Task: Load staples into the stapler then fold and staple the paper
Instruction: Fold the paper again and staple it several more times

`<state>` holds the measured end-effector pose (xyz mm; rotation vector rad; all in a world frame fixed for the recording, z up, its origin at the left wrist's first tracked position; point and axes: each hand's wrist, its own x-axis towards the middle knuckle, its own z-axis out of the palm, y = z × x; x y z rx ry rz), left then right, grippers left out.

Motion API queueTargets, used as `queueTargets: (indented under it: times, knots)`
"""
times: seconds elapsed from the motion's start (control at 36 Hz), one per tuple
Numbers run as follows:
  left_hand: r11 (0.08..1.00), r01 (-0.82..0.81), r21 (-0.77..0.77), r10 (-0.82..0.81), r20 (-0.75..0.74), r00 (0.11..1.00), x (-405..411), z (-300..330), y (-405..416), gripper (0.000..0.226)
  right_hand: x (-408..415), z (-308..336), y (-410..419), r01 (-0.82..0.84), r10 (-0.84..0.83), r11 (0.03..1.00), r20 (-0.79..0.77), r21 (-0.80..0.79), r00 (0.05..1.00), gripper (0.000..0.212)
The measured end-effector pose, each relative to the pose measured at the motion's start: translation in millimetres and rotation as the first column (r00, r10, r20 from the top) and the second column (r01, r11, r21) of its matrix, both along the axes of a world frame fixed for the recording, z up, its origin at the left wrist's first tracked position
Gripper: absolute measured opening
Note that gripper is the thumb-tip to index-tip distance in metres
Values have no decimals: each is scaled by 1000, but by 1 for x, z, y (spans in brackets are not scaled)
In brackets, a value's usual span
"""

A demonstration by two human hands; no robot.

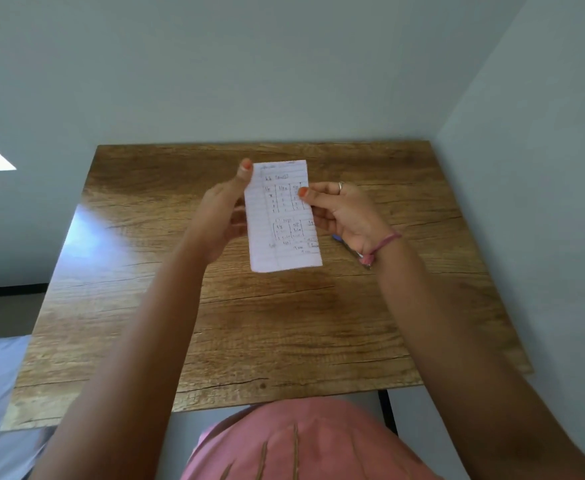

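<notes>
Open tabletop, walls close on 2 sides

The tabletop point(284, 323) lies bare between the raised paper point(282, 216) and the near edge, with open wood far left too. Walls close off the far and right sides, and a stapler point(351, 249) lies partly hidden under the right hand point(344, 216).

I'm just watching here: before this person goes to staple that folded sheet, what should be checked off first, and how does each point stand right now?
1. Paper folded: ok, it shows as a narrow lined strip with handwriting.
2. Paper held firmly: ok, left hand grips its left edge and right hand pinches its right edge, above the table.
3. Stapler within reach: ok, a blue and metal object, likely the stapler, lies on the table just under the right wrist, mostly hidden.
4. Staples loaded: cannot tell.
5. A hand free to pick up the stapler: not ok, both hold the paper.
</notes>
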<state>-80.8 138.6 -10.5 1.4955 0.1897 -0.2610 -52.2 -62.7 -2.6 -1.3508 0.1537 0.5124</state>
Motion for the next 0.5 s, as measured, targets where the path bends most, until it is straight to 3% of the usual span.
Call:
queueTargets:
  times: [0.08,0.19,0.31,0.39,0.5]
  knots:
    - [992,86,-89,-97,-121,988,-14,-11,-7,61,-2,-3,2,80,-80,997,4,22,997,13]
    - [990,75,-116,-88,-106,991,-25,-22,-15,46,-5,-7,3,82,-82,997,30,-7,996,8]
    - [996,80,-38,-84,-95,992,-26,-26,-12,37,-3,-6,-3,59,-58,997,30,-50,998,17]
    - [992,120,39,-115,-107,988,-26,-28,-6,33,2,-3,-12,96,-93,993,48,-66,995,13]
    - [990,119,82,-105,-156,982,-28,-32,-3,27,7,-2,-25,170,-170,985,50,-3,984,12]
